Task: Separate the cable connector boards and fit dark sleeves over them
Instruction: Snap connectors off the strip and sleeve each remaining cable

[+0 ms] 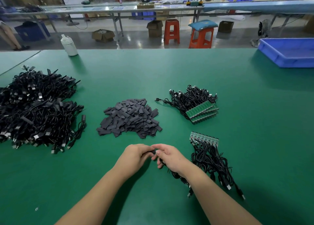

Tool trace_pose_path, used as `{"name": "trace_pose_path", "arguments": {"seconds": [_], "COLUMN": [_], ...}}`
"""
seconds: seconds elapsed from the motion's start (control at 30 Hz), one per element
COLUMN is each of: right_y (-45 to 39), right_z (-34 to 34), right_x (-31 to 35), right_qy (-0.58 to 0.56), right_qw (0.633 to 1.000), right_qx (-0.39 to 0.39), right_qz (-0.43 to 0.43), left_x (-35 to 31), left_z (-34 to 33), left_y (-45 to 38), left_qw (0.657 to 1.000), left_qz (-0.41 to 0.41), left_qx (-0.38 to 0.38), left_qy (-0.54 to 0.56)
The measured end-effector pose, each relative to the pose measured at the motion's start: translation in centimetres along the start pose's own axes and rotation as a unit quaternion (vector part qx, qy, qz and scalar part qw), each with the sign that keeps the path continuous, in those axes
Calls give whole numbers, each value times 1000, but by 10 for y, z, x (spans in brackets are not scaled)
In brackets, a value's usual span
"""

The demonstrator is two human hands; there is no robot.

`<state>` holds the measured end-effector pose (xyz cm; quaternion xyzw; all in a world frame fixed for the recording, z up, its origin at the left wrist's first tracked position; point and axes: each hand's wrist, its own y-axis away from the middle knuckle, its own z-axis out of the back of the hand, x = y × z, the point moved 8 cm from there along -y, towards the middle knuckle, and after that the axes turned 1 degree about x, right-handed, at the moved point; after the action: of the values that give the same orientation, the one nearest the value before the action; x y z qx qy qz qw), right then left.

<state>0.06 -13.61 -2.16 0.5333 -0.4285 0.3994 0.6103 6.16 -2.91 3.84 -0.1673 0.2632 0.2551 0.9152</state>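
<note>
Green matting [169,75] lies bare around the left hand [136,154] and right hand [169,156], both pinching one small dark sleeve [153,152].

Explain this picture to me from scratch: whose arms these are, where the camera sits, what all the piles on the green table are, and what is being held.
There is no machine here. A person wears a camera on the head, so you look down along their own bare arms. The left hand and right hand meet over the green table, pinching a small dark piece between them; the right hand also grips a black cable. In the middle lies a pile of dark sleeves. Far left is a big heap of black cables. To the right lie two cable bunches still joined to green board strips, one farther and one nearer. A blue tray and a white bottle stand at the back.
</note>
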Motion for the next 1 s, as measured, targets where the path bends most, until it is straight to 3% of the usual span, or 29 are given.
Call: {"name": "trace_pose_path", "arguments": {"seconds": [0.33,0.57,0.7,0.83,1.0], "right_y": [-6,-7,-6,-5,-5], "right_z": [-1,0,1,-2,-5], "right_x": [-9,-11,-9,-3,-4], "right_qy": [25,-65,-41,-21,-30], "right_qw": [999,997,998,1000,999], "right_qx": [3,-19,-20,-9,-12], "right_qz": [-34,-44,-36,-9,-20], "left_x": [-4,-12,-17,-17,-3], "left_z": [-7,-23,-32,-30,-11], "left_y": [-1,-9,-12,-10,-6], "left_qw": [998,974,954,972,987], "left_qz": [17,9,-1,-1,128], "left_qx": [42,121,150,102,-32], "left_qy": [-40,-191,-260,-211,-92]}}
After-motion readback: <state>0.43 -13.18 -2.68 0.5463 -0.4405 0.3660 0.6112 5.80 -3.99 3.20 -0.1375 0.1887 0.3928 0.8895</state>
